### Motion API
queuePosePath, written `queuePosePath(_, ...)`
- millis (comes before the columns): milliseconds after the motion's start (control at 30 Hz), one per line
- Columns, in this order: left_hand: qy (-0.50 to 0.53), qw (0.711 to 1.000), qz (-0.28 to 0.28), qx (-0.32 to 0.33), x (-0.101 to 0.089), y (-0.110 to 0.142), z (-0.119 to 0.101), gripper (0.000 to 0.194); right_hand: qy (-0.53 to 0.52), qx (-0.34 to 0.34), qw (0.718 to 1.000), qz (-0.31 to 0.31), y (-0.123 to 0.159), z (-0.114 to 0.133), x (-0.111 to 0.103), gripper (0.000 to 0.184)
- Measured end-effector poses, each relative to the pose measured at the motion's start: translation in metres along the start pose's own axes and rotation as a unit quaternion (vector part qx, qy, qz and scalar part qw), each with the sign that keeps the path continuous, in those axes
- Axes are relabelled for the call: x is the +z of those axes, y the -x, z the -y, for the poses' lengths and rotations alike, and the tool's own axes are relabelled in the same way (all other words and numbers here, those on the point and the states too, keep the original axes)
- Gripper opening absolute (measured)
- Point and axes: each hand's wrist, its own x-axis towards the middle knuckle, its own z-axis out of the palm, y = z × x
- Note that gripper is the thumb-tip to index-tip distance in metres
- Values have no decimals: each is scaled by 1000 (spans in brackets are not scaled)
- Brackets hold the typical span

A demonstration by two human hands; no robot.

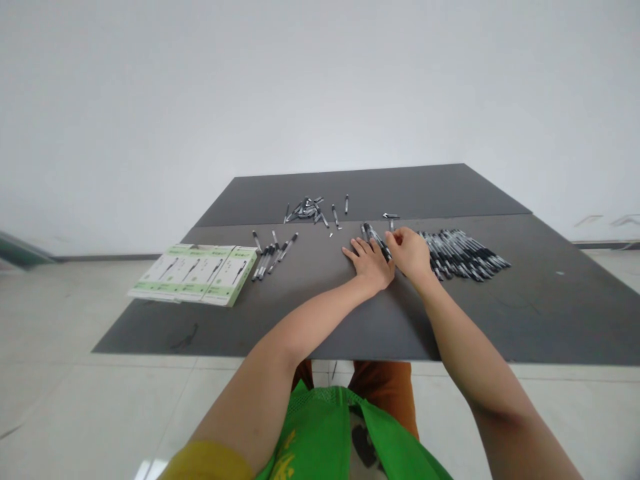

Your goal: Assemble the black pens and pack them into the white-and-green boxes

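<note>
We see a small bundle of black-and-clear pens (371, 233) on the table in front of the person, lying just beyond and between the two hands. The left hand (373, 267) is set palm down with its fingers spread, lying against the near side of that bundle. The right hand (410, 253) is just beside it, its fingers curled inward and the thumb near the forefinger; we cannot tell whether they are closed on a pen.

Just right of the right hand we find a broad row of pens (463, 255), laid side by side on a slant and packed close together. Beyond the hands, a few short dark-and-clear pieces (391, 216) lie near the fingers, too small for us to name. To the left lies a loose cluster of pens (273, 253), and farther back a jumbled pile of pens (310, 210), with two single pens (347, 204) apart to its right.

Next to the left cluster we see white-and-green pen boxes (195, 273) printed with pen pictures, side by side at the left edge of the dark grey table (300, 313). The person wears a green vest (320, 427) and orange-brown trousers (393, 387). A pale wall (320, 87) stands behind.
</note>
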Motion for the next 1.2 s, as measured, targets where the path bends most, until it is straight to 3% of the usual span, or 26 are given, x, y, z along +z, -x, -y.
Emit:
queuePosePath(300,42,998,-21,46,-4,6,11,74,15,13,1000,10,-1,-2,6,34)
queuePosePath(467,58,992,-14,108,-4,6,9,70,17,16,1000,14,-2,-3,7,34)
queuePosePath(667,71,987,-28,142,-2,-8,14,74,16,3,1000,11,-6,-8,9,34)
queuePosePath(833,94,981,-91,140,-17,-36,55,55,15,-1,1000,16,-7,-7,7,32)
queuePosePath(933,51,988,-142,26,-25,-51,98,43,16,3,1000,21,-6,-5,5,31)
queuePosePath(1033,14,992,-111,-50,-25,-62,135,36,17,2,999,29,-3,-1,4,31)
queuePosePath(1100,-5,995,-98,-30,-22,-66,149,35,18,-5,999,33,0,2,4,30)
queuePosePath(1200,-31,995,-81,52,-20,-70,152,30,20,-18,999,39,3,4,6,29)
